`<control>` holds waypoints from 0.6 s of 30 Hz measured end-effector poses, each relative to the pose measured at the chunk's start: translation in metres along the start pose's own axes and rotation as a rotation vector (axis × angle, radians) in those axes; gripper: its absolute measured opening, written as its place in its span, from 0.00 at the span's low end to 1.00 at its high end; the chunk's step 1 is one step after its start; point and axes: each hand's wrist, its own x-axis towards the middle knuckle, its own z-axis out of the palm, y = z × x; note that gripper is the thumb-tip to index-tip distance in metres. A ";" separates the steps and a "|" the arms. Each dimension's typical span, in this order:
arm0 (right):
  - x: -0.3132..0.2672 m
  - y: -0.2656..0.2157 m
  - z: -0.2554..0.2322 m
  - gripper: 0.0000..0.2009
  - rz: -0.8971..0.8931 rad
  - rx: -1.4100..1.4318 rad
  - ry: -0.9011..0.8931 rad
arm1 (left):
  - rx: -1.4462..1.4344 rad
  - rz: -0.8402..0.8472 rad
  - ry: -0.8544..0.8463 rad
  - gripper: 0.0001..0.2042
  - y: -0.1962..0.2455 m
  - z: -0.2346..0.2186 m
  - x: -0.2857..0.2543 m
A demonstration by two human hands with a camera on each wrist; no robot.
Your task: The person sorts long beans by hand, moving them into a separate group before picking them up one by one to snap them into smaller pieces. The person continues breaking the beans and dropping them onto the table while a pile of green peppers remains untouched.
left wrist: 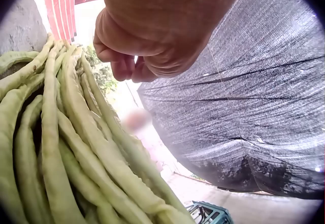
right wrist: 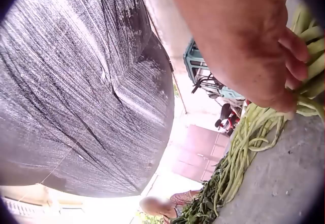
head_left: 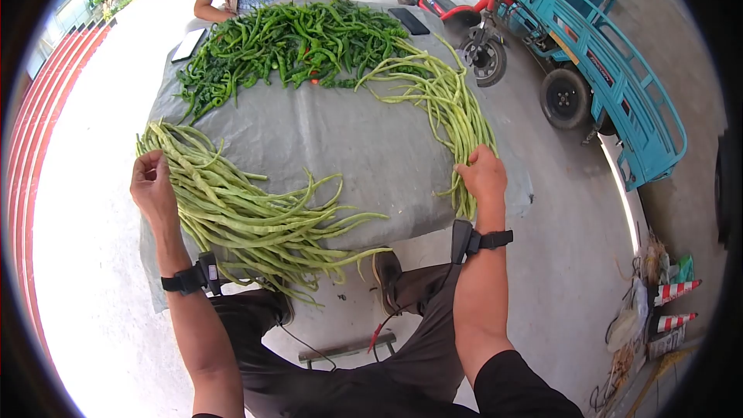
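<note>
Two hands (head_left: 155, 184) (head_left: 486, 175) at two bean piles (head_left: 232, 200) (head_left: 455, 101), one pepper heap (head_left: 309, 40) beyond.

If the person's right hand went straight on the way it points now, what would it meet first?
Probably the right-hand bunch of long green beans, which runs just ahead of the right hand. Whether it already touches them is hard to judge.
</note>
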 end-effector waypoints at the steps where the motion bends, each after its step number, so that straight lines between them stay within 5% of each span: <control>1: 0.002 -0.001 0.003 0.17 -0.001 -0.022 -0.003 | -0.023 -0.008 -0.002 0.05 -0.001 -0.001 0.000; 10: 0.006 -0.003 0.010 0.16 -0.002 0.236 0.073 | -0.162 -0.056 -0.004 0.06 0.000 -0.006 0.000; 18: -0.006 -0.051 -0.008 0.09 0.129 1.195 -0.417 | -0.258 -0.002 -0.055 0.06 0.019 0.006 -0.012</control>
